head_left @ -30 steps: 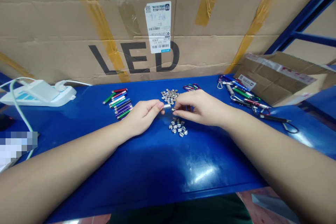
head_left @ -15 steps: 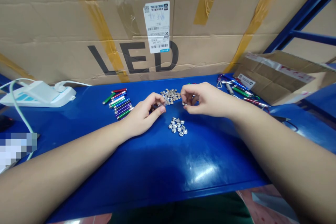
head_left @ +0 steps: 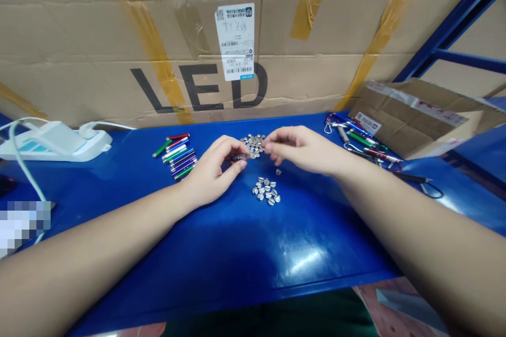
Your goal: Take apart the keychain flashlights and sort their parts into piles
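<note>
My left hand (head_left: 215, 168) is curled around a small silver tube (head_left: 238, 157), pinched between thumb and fingers. My right hand (head_left: 300, 148) hovers with its fingertips pinched together over a pile of round button cells (head_left: 253, 143); what they pinch is too small to make out. A heap of small silver caps (head_left: 266, 191) lies just in front of both hands, with one loose cap (head_left: 279, 171) beside it. Both hands are over the blue table (head_left: 221, 253).
A row of coloured tubes (head_left: 176, 153) lies to the left. Assembled keychain lights with carabiners (head_left: 363, 142) lie to the right, by an open cardboard box (head_left: 419, 116). A white power strip (head_left: 55, 142) sits far left. A large LED carton (head_left: 197, 37) forms the back.
My right hand moved back from the silver caps to the button-cell pile, and one cap now lies loose on the table. My left hand turned slightly, still holding the silver tube.
</note>
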